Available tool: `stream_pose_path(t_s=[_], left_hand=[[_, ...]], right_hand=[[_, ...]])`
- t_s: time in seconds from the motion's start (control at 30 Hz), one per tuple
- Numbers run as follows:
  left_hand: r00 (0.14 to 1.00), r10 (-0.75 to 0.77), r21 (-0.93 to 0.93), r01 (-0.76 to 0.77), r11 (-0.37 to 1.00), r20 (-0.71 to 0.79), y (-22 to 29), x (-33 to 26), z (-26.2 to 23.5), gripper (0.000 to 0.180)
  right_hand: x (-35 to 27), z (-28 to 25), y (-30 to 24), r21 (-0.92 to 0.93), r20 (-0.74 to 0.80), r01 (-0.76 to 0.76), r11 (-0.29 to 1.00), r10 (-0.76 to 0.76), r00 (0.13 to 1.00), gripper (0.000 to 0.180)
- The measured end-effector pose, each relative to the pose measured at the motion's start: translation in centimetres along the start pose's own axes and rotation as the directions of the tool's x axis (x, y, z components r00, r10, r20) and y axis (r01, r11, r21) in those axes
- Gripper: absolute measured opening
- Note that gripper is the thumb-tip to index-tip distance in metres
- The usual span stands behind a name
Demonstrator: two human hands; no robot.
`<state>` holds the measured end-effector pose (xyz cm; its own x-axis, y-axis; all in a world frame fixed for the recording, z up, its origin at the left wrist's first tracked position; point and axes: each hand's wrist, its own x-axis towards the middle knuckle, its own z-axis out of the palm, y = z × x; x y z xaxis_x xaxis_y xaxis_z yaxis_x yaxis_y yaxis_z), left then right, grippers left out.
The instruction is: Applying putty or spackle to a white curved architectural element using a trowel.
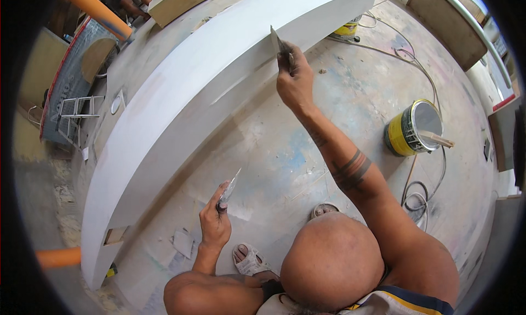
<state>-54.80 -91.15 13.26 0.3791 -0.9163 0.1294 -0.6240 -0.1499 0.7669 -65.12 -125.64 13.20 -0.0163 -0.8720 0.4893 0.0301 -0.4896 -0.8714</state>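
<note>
A long, curved white panel [164, 95] runs from the lower left to the top right in front of me. My right hand [296, 82] is closed around a putty knife [275, 40], whose blade points up against or just in front of the panel's side face; I cannot tell if it touches. Lower and to the left, my left hand [214, 222] grips a second putty knife [231, 186], its blade smeared with pale grey material and tilted up to the right. That blade is apart from the panel.
A yellow and black can [401, 133] with a flat stick [436, 138] across its rim stands right. Another can [347, 29] sits by the panel's far end. A hose [422, 68] winds over the floor. A stepladder [79, 115] and orange pole [98, 10] are left.
</note>
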Motion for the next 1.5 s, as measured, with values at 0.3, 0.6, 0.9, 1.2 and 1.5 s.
stream_pose_path(t_s=[0.3,0.6,0.9,1.2,1.5], left_hand=[[0.999,-0.021,-0.058,0.019,0.998,-0.036,-1.4,-1.0,-0.7,0.053],[0.997,-0.020,-0.048,0.017,0.999,-0.072,-2.1,-2.2,-2.3,0.055],[0.983,-0.079,-0.085,0.065,0.994,-0.164,-3.6,-4.3,-4.4,0.046],[0.824,-0.448,-0.089,0.446,0.890,-0.347,-8.0,-6.8,-5.1,0.030],[0.813,-0.488,-0.934,0.179,-0.308,0.317,-8.8,-4.6,-4.4,0.033]], right_hand=[[-4.6,3.4,-2.6,-0.011,0.062,0.163,0.987,-0.162,0.985,0.040],[-9.5,6.3,-5.2,-0.012,0.126,0.259,0.966,-0.256,0.958,0.058],[-14.5,10.0,-8.0,-0.025,0.189,0.349,0.937,-0.338,0.922,0.053],[-18.8,12.0,-10.6,-0.009,0.385,0.427,0.904,-0.391,0.836,0.068],[-17.6,6.4,-10.9,0.360,0.753,0.404,0.841,-0.518,0.405,0.069]])
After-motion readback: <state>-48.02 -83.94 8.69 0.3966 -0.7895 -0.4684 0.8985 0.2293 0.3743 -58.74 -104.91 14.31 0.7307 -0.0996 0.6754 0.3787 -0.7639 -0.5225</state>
